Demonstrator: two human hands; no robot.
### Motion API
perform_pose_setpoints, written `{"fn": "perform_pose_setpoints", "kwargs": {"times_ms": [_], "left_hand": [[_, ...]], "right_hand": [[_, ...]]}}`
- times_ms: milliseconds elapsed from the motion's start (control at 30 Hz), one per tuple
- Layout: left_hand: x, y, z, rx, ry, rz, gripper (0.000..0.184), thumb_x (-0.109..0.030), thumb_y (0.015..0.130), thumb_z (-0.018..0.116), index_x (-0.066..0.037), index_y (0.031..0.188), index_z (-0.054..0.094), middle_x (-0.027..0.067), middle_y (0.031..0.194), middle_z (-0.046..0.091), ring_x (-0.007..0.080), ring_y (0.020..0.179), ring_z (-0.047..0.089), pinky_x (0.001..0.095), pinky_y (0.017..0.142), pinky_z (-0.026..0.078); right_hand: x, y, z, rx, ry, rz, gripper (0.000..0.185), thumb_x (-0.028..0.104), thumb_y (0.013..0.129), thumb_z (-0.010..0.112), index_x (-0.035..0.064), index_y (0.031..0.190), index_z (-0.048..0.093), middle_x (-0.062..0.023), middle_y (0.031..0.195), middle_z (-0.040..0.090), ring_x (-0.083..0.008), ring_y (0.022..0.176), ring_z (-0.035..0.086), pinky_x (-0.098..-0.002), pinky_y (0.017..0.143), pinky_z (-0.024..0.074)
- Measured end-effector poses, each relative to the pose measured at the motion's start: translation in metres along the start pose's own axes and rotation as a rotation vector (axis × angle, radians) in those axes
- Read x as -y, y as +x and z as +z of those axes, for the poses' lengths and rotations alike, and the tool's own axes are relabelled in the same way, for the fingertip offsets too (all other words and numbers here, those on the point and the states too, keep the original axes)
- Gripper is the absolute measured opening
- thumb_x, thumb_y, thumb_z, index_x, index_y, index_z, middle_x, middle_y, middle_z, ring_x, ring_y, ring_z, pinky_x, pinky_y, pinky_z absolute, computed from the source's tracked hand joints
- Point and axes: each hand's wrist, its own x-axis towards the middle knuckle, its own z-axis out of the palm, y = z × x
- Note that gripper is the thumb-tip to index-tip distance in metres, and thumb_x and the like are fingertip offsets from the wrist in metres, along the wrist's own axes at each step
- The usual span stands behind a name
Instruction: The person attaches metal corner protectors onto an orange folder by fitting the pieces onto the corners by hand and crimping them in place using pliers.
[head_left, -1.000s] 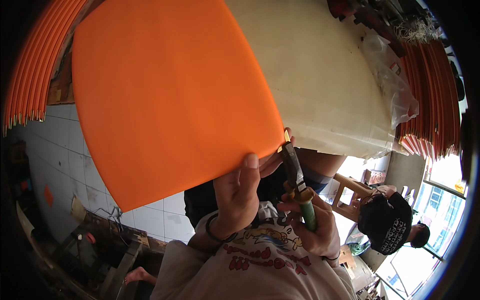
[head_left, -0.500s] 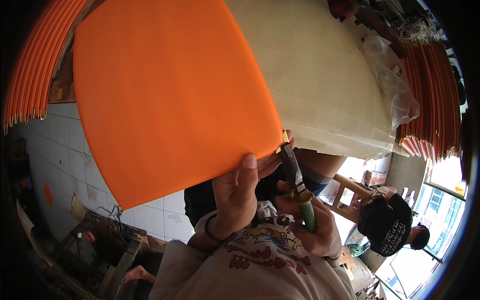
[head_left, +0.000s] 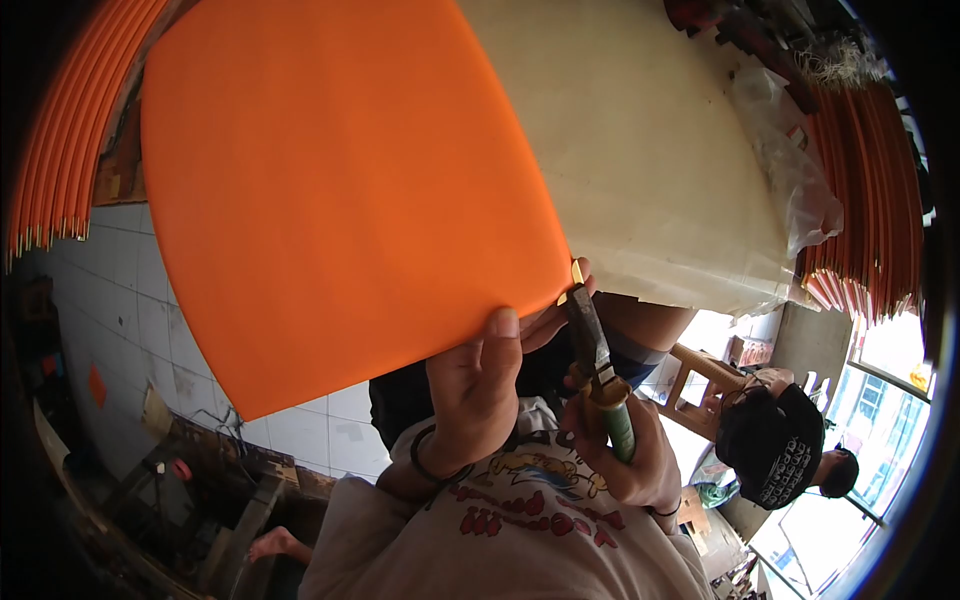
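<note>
A large orange sheet [head_left: 350,200] spreads over a cream-coloured surface [head_left: 640,150]. My left hand [head_left: 478,385] pinches its near edge, thumb on top and the other fingers underneath, partly hidden. My right hand [head_left: 635,450] is wrapped round the green handle of a dark-jawed cutting tool [head_left: 588,330]. The tool's tip meets the sheet's near right corner, where small yellow pieces [head_left: 576,272] show at the jaws. Fingertips show just behind that corner.
Stacked orange sheets [head_left: 80,130] stand at the far left, and another stack [head_left: 865,190] is at the right beside crumpled clear plastic [head_left: 785,160]. A person in black [head_left: 770,445] sits at the lower right near a wooden stool [head_left: 690,395]. A bare foot [head_left: 275,545] shows lower left.
Very little differs. The tool and my right hand have shifted slightly, and the sheet's corner sits a touch further right in the view. Both holds are the same.
</note>
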Motion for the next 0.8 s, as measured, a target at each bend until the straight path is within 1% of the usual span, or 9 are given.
{"fn": "perform_pose_setpoints", "kwargs": {"times_ms": [33, 133, 200, 267, 300, 400, 500, 733, 800], "left_hand": [[0.000, 0.000, -0.001, 0.001, -0.007, -0.004, 0.061, -0.039, 0.104, 0.041, 0.018, 0.126, 0.048, 0.0306, 0.123, 0.059, 0.0401, 0.112, 0.063, 0.0502, 0.095, 0.055], [0.000, 0.000, -0.002, 0.009, -0.018, 0.001, 0.051, -0.029, 0.103, 0.045, 0.015, 0.128, 0.048, 0.0301, 0.125, 0.058, 0.0400, 0.115, 0.061, 0.0500, 0.096, 0.054], [0.003, 0.000, -0.003, 0.029, -0.013, 0.017, 0.042, -0.018, 0.102, 0.050, 0.013, 0.130, 0.049, 0.0293, 0.127, 0.058, 0.0391, 0.116, 0.061, 0.0499, 0.097, 0.054], [0.011, 0.000, -0.004, 0.059, -0.015, 0.103, 0.039, -0.004, 0.096, 0.056, 0.011, 0.131, 0.049, 0.0285, 0.130, 0.056, 0.0377, 0.117, 0.060, 0.0491, 0.097, 0.054], [0.014, 0.000, -0.004, 0.074, -0.016, 0.146, 0.040, 0.004, 0.093, 0.060, 0.010, 0.131, 0.050, 0.0280, 0.132, 0.056, 0.0370, 0.117, 0.060, 0.0487, 0.098, 0.054], [0.010, -0.002, 0.001, 0.063, 0.021, 0.115, 0.051, 0.015, 0.083, 0.066, 0.009, 0.131, 0.050, 0.0273, 0.133, 0.055, 0.0348, 0.118, 0.060, 0.0466, 0.098, 0.054], [0.013, -0.002, 0.000, 0.076, 0.079, 0.141, 0.057, 0.017, 0.079, 0.069, 0.008, 0.132, 0.051, 0.0261, 0.133, 0.056, 0.0334, 0.118, 0.060, 0.0445, 0.096, 0.056], [0.014, -0.002, 0.002, 0.030, 0.076, 0.129, 0.054, 0.016, 0.080, 0.069, 0.005, 0.130, 0.053, 0.0243, 0.129, 0.059, 0.0323, 0.114, 0.063, 0.0425, 0.095, 0.056], [0.015, -0.001, 0.002, 0.021, 0.050, 0.122, 0.053, 0.016, 0.080, 0.069, 0.005, 0.130, 0.054, 0.0245, 0.128, 0.060, 0.0329, 0.114, 0.063, 0.0426, 0.096, 0.056]], "right_hand": [[0.002, 0.001, -0.003, 0.053, -0.086, 0.024, 0.043, -0.001, 0.077, 0.058, -0.0073, 0.120, 0.056, -0.0130, 0.098, 0.066, -0.0181, 0.083, 0.063, -0.0321, 0.079, 0.0509], [0.007, 0.004, 0.000, -0.016, -0.085, -0.029, 0.020, 0.004, 0.079, 0.057, 0.0013, 0.099, 0.052, -0.0139, 0.072, 0.061, -0.0314, 0.063, 0.063, -0.0379, 0.061, 0.0483], [0.005, 0.004, 0.001, -0.038, -0.077, -0.070, 0.020, 0.005, 0.079, 0.057, 0.0012, 0.098, 0.052, -0.0136, 0.071, 0.060, -0.0319, 0.061, 0.062, -0.0386, 0.060, 0.0475], [0.003, 0.005, 0.002, -0.065, -0.095, -0.107, 0.019, 0.006, 0.079, 0.058, 0.0012, 0.097, 0.052, -0.0133, 0.070, 0.060, -0.0322, 0.060, 0.061, -0.0391, 0.059, 0.0469], [0.002, 0.006, 0.003, -0.080, -0.116, -0.125, 0.020, 0.006, 0.079, 0.059, 0.0013, 0.097, 0.052, -0.0132, 0.069, 0.060, -0.0323, 0.059, 0.061, -0.0393, 0.058, 0.0468], [-0.001, 0.007, 0.005, -0.095, -0.140, -0.106, 0.021, 0.007, 0.079, 0.061, 0.0016, 0.097, 0.052, -0.0136, 0.069, 0.060, -0.0326, 0.059, 0.061, -0.0393, 0.058, 0.0465], [-0.005, 0.009, 0.008, -0.122, -0.155, -0.102, 0.022, 0.007, 0.079, 0.062, 0.0018, 0.098, 0.053, -0.0142, 0.070, 0.059, -0.0330, 0.059, 0.061, -0.0393, 0.057, 0.0463], [0.000, 0.007, 0.002, -0.094, -0.136, -0.071, 0.025, 0.007, 0.080, 0.062, 0.0024, 0.103, 0.055, -0.0120, 0.074, 0.062, -0.0309, 0.067, 0.064, -0.0391, 0.063, 0.0486], [-0.008, 0.001, 0.003, -0.105, -0.081, -0.085, 0.025, 0.006, 0.079, 0.062, 0.0021, 0.104, 0.057, -0.0131, 0.084, 0.063, -0.0299, 0.072, 0.065, -0.0388, 0.067, 0.0498]]}}
